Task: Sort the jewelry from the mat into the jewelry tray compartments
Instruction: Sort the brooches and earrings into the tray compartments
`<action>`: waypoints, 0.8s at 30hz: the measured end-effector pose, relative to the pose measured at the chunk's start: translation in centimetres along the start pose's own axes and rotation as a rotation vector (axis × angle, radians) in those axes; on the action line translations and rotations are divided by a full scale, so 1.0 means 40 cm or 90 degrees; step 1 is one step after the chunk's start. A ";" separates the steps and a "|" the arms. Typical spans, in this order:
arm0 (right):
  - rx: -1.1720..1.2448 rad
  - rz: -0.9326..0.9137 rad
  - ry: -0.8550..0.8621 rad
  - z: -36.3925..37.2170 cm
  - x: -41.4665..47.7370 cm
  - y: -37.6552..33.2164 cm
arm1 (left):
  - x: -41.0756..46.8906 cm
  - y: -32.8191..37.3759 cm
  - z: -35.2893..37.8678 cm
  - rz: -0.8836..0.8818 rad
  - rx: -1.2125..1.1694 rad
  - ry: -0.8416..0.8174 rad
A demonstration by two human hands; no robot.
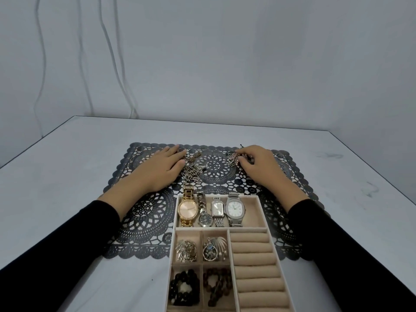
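A dark lace mat [144, 212] lies on the white table. The beige jewelry tray [261, 200] stands on its near half. Several watches [188, 209] fill the tray's far compartment; brooches [186, 251] and bead bracelets [184, 288] fill the small left ones. The ring rolls [254, 260] on the right are bare. My left hand [157, 170] rests flat on the mat, fingers on a pile of chains [191, 170]. My right hand [258, 163] pinches a small chain piece [233, 158] at the mat's far side.
A few small rings [281, 157] lie on the mat just right of my right hand. The table's far edge [202, 123] meets a grey wall with hanging cables [112, 52]. Bare tabletop extends on both sides of the mat.
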State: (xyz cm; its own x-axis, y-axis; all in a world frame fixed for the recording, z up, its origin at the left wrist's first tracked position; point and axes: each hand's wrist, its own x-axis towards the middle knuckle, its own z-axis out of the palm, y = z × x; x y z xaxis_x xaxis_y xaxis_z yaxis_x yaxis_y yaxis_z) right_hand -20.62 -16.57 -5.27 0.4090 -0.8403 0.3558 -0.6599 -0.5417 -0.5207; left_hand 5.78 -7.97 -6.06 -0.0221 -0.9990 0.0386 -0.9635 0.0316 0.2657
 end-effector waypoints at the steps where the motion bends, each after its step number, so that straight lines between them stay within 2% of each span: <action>1: -0.007 0.001 -0.001 0.002 0.004 0.000 | 0.003 0.005 0.000 0.009 -0.002 0.009; 6: 0.003 0.013 -0.019 0.005 0.008 -0.006 | 0.023 0.060 -0.003 0.096 -0.040 0.040; 11: 0.006 0.023 0.018 -0.008 0.019 0.002 | 0.062 0.125 -0.006 0.174 -0.070 0.003; 16: -0.032 -0.008 -0.014 -0.009 0.021 0.023 | 0.097 0.160 0.005 0.245 -0.042 -0.017; 24: 0.070 0.058 0.013 -0.020 0.028 0.039 | 0.104 0.135 0.004 0.233 -0.044 0.055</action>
State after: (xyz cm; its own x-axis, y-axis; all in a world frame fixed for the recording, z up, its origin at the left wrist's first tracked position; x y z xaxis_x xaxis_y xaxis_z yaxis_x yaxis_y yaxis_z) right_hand -21.70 -18.35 -5.05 0.3374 -0.8860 0.3182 -0.6203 -0.4635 -0.6327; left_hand 0.45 -11.98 -4.61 -0.3360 -0.9152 0.2226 -0.8759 0.3905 0.2834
